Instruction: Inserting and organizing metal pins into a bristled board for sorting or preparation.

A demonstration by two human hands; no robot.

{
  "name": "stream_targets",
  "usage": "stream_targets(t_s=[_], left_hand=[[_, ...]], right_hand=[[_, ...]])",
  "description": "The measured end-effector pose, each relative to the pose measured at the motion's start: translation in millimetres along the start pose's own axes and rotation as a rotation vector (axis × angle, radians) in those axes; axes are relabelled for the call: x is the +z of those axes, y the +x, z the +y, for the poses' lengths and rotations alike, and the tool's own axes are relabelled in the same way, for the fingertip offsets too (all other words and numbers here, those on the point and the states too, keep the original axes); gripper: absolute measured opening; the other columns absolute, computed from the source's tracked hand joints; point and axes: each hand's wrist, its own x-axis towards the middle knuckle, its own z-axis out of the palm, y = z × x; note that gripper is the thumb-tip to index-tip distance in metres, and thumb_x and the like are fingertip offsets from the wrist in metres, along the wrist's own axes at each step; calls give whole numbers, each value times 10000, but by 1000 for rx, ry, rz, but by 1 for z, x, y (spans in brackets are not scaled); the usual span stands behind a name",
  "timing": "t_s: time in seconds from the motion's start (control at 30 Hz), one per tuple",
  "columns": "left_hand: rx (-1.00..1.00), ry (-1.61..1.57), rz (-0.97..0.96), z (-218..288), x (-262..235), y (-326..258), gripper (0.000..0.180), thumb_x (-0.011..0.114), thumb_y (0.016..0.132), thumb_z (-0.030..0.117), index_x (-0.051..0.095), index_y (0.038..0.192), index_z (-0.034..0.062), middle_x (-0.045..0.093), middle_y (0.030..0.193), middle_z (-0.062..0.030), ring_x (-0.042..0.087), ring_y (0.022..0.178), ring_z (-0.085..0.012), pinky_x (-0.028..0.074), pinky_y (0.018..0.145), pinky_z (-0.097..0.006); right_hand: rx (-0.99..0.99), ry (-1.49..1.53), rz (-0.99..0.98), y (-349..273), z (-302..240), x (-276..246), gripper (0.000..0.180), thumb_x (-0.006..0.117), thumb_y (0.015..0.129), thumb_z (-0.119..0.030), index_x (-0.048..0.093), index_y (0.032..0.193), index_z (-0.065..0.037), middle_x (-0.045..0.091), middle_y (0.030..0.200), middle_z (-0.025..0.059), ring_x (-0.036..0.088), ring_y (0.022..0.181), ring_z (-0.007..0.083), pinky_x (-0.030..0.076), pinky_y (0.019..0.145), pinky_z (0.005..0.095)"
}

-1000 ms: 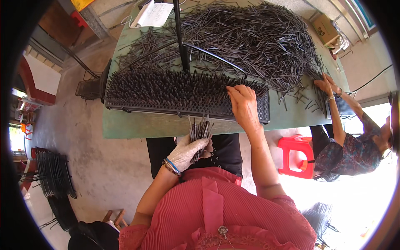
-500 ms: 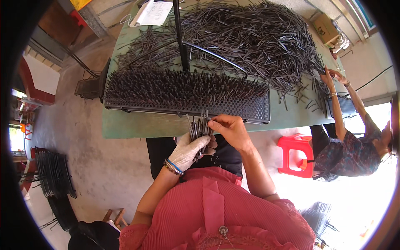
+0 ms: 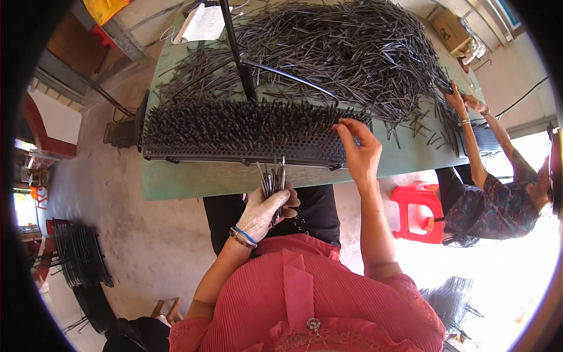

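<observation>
Left hand — fingers clenched round a bundle of rods below the counter edge. Right hand — fingers loosely spread, at the rack's right end.

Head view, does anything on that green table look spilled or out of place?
Loose dark sticks lie scattered singly on the green table right of the perforated tray, strayed from the big pile. Otherwise nothing stands out; the left hand holds a neat bundle.

one perforated rack, one red stool, two people
</observation>
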Motion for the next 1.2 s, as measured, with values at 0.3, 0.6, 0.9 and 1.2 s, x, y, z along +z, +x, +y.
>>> stream_targets(t_s=[0.3,0.6,0.9,1.2], left_hand=[[-36,-16,-45,1,2,-4,249,574,954,135,558,1168,10,653,1037,-115,671,896,-182,564,654,-279],[-56,-20,-44,2,2,-5,261,578,947,136,557,1173,8,656,1036,-120,669,834,-170,544,624,-274],[-51,0,-101,-4,-6,2,272,576,939,141,547,1171,2,651,1000,-106,642,723,-146,496,557,-247],[-47,19,-74,-3,-5,1,256,555,938,137,554,1156,3,658,993,-103,613,684,-118,434,497,-215]], right_hand=[[-49,-7,-23,21,27,7,164,687,892,-65,685,1031,22,720,861,72,645,785,101,503,745,240],[-108,-11,-56,17,29,7,140,663,909,-34,679,1031,33,731,905,68,652,842,94,504,778,226],[-276,-178,-49,13,29,5,145,691,871,-14,695,1015,5,728,931,89,668,853,164,512,786,268],[-426,-297,-32,7,32,15,194,738,815,-36,720,1008,-46,711,899,75,612,820,218,477,780,318]])
